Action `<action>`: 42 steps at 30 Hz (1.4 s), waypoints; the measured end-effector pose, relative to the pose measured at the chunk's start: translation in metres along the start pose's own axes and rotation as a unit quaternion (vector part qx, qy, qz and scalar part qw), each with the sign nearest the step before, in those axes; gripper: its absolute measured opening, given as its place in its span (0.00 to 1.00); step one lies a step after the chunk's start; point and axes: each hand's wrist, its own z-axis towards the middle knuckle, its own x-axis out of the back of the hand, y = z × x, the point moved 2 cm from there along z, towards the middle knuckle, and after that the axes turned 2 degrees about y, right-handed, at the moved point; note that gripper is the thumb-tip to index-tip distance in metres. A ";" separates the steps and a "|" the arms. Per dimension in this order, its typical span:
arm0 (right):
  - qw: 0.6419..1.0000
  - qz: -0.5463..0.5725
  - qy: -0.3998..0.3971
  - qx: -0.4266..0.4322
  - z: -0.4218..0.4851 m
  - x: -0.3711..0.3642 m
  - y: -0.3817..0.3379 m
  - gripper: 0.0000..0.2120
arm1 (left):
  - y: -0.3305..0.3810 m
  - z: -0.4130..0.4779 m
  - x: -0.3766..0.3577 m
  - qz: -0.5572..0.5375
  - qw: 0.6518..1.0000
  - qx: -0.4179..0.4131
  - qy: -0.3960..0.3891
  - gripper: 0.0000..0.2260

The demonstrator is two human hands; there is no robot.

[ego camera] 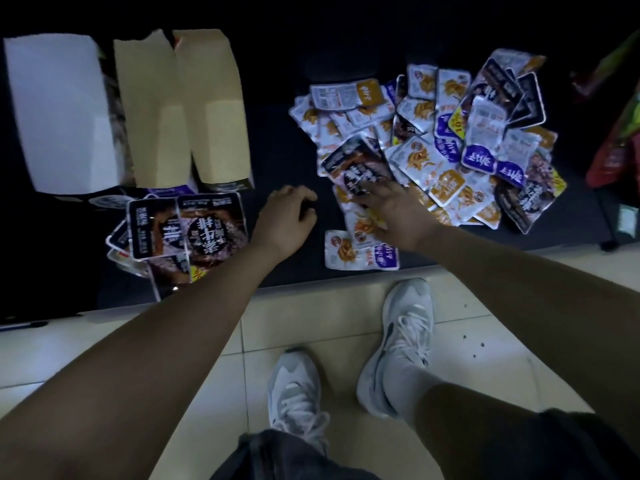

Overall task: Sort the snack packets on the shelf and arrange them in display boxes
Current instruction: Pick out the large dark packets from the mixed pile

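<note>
A heap of snack packets [443, 133], white-orange, purple and dark ones mixed, lies on the dark shelf [277, 140] at the right. My right hand [394, 213] reaches onto the near edge of the heap, fingers spread over a dark packet [356, 164]. My left hand [285, 220] hovers over bare shelf between the two groups, fingers loosely curled, holding nothing. A smaller stack of dark packets [194, 230] lies at the left front. Behind it stand a white display box [62, 112] and two brown cardboard display boxes [180, 109].
The shelf's front edge runs just above the tiled floor [329, 313], where my two grey shoes stand. Red and green packaging [616, 133] hangs at the far right. One white-orange packet [360, 252] lies alone near the shelf edge.
</note>
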 end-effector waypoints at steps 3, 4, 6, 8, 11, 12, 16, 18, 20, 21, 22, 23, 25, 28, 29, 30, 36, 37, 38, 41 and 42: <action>0.994 0.083 0.039 0.067 -0.005 0.001 0.012 0.28 | 0.017 0.020 -0.020 -0.037 0.997 0.067 0.014 0.19; 0.993 0.085 0.060 0.060 -0.007 -0.002 0.018 0.28 | 0.021 0.027 -0.025 -0.040 0.995 0.088 0.030 0.21; 0.995 0.072 0.059 0.023 -0.011 -0.009 0.026 0.30 | 0.027 0.039 -0.032 -0.052 0.989 0.127 0.051 0.25; 0.997 0.072 0.014 0.004 -0.014 -0.020 0.030 0.33 | 0.031 0.047 -0.037 -0.049 0.986 0.153 0.053 0.26; 0.990 0.133 0.034 0.009 -0.018 -0.020 0.032 0.32 | 0.037 0.050 -0.036 -0.017 0.979 0.180 0.092 0.26; 0.987 0.151 0.045 0.014 -0.020 -0.018 0.033 0.30 | 0.039 0.049 -0.034 -0.019 0.977 0.176 0.116 0.24; 0.947 0.269 0.174 -0.014 -0.029 -0.006 0.049 0.21 | 0.052 0.049 -0.018 -0.284 0.922 0.172 0.197 0.05; 0.917 0.319 0.235 -0.048 -0.033 0.001 0.057 0.21 | 0.058 0.050 -0.007 -0.434 0.849 0.187 0.237 0.03; 0.863 0.450 0.204 -0.106 -0.035 0.008 0.060 0.26 | 0.070 0.050 0.003 -0.486 0.822 0.165 0.248 0.05; 0.826 0.520 0.175 -0.129 -0.035 0.012 0.061 0.27 | 0.077 0.050 0.005 -0.493 0.822 0.151 0.241 0.05; 0.788 0.580 0.151 -0.143 -0.036 0.015 0.062 0.25 | 0.086 0.049 0.005 -0.489 0.830 0.142 0.227 0.03; 0.760 0.618 0.133 -0.151 -0.036 0.017 0.065 0.21 | 0.094 0.050 0.001 -0.485 0.838 0.142 0.206 0.03; 0.740 0.637 0.131 -0.171 -0.040 0.021 0.072 0.09 | 0.106 0.052 -0.008 -0.493 0.842 0.176 0.129 0.15; 0.711 0.644 0.163 -0.231 -0.051 0.018 0.090 0.05 | 0.126 0.048 -0.027 -0.450 0.857 0.244 -0.062 0.27; 0.707 0.639 0.173 -0.248 -0.055 0.016 0.096 0.04 | 0.133 0.047 -0.036 -0.423 0.869 0.235 -0.109 0.21; 0.712 0.622 0.186 -0.267 -0.060 0.012 0.104 0.03 | 0.140 0.045 -0.043 -0.395 0.883 0.219 -0.126 0.15; 0.861 0.322 0.169 -0.356 -0.092 -0.031 0.153 0.10 | 0.142 0.055 -0.067 -0.324 0.923 0.194 -0.070 0.14; 0.871 0.323 0.151 -0.339 -0.094 -0.040 0.155 0.11 | 0.139 0.056 -0.070 -0.320 0.924 0.200 -0.070 0.15; 0.876 0.327 0.143 -0.326 -0.094 -0.046 0.155 0.12 | 0.138 0.056 -0.072 -0.317 0.924 0.202 -0.070 0.15; 0.900 0.273 0.139 -0.311 -0.093 -0.050 0.153 0.22 | 0.135 0.057 -0.078 -0.321 0.921 0.207 -0.075 0.15; 0.910 0.242 0.139 -0.308 -0.092 -0.048 0.152 0.24 | 0.136 0.056 -0.079 -0.324 0.920 0.208 -0.079 0.15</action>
